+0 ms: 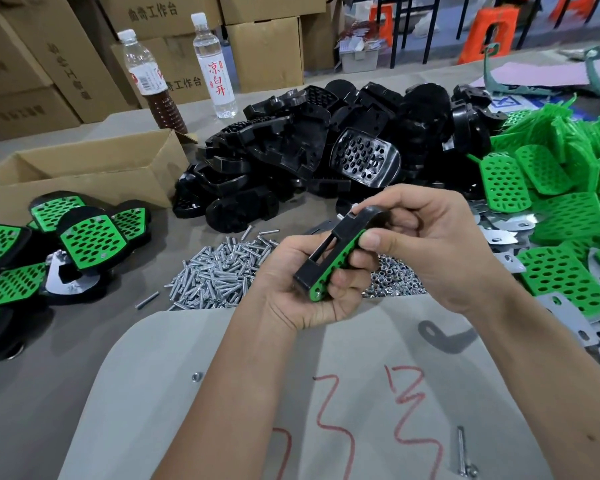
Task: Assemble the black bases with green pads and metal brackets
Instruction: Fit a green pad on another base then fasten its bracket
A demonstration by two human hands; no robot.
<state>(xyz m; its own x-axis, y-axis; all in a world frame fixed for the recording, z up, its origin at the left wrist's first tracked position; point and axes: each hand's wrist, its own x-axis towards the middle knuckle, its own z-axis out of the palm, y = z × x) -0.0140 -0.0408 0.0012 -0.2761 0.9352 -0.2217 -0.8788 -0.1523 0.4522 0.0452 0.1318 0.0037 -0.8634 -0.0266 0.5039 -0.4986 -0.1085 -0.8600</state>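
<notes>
Both hands grip one black base [329,251] with a green pad [338,261] fitted along its edge, held on edge above the table. Left hand [302,285] wraps its lower end, fingers curled round the pad side. Right hand [426,244] pinches the upper end, thumb on the pad; its fingertips are hidden behind the base. Whether a bracket is fitted cannot be made out. Behind lies a heap of black bases [326,147]; screws [219,268] and nuts [392,275] lie just beneath the hands. Loose pads [561,188] and brackets [499,233] lie right, finished units [84,233] left, near a carton [84,168] and two bottles [215,64].
</notes>
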